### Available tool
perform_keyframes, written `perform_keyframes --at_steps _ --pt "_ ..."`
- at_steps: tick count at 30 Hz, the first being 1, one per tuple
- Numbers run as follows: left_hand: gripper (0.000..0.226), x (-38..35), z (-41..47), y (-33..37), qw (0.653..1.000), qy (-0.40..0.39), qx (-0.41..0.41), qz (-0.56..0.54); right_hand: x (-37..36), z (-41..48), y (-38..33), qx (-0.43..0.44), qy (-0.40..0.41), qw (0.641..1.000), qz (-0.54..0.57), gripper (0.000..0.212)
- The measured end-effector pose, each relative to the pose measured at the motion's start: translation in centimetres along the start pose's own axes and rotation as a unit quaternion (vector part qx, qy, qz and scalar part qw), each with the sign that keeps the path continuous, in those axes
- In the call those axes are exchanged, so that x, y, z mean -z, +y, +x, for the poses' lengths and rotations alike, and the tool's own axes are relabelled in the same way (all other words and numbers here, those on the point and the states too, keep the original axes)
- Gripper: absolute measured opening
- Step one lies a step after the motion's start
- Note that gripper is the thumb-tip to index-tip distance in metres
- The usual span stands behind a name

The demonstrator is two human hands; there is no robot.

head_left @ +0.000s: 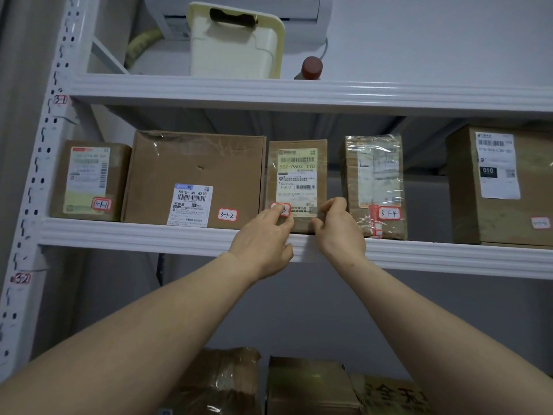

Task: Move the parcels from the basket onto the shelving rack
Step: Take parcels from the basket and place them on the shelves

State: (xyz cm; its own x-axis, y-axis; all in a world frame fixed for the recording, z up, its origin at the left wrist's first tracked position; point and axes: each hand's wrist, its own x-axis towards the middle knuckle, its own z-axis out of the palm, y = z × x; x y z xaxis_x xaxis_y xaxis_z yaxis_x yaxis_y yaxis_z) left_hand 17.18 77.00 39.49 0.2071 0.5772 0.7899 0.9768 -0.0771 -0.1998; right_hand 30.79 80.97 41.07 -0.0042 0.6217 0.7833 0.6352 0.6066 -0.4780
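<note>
A small brown parcel with a printed label stands upright on the middle shelf of the white rack. My left hand pinches its lower left corner, over a red-bordered sticker. My right hand grips its lower right corner. To its left stand a large box tagged 3-1-2 and a smaller box tagged 3-1-1. On its right stands a taped parcel tagged 3-1-4, then a big box. The basket is out of view.
The top shelf carries a cream plastic container and a brown-capped bottle. Several brown parcels lie on the level below my arms. The rack's perforated upright runs down the left.
</note>
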Motion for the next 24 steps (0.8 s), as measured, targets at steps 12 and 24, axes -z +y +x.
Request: perform_keyframes --at_steps 12,24 --pt "0.044 -0.5 0.1 -0.3 1.000 -0.021 0.012 -0.012 -0.7 0.8 -0.1 -0.028 -0.012 0.999 -0.011 0.023" --pt "0.043 2.6 -4.0 -1.9 0.999 0.022 0.036 -0.002 -3.3 -4.7 -2.9 0.195 0.096 0.976 -0.010 0.044"
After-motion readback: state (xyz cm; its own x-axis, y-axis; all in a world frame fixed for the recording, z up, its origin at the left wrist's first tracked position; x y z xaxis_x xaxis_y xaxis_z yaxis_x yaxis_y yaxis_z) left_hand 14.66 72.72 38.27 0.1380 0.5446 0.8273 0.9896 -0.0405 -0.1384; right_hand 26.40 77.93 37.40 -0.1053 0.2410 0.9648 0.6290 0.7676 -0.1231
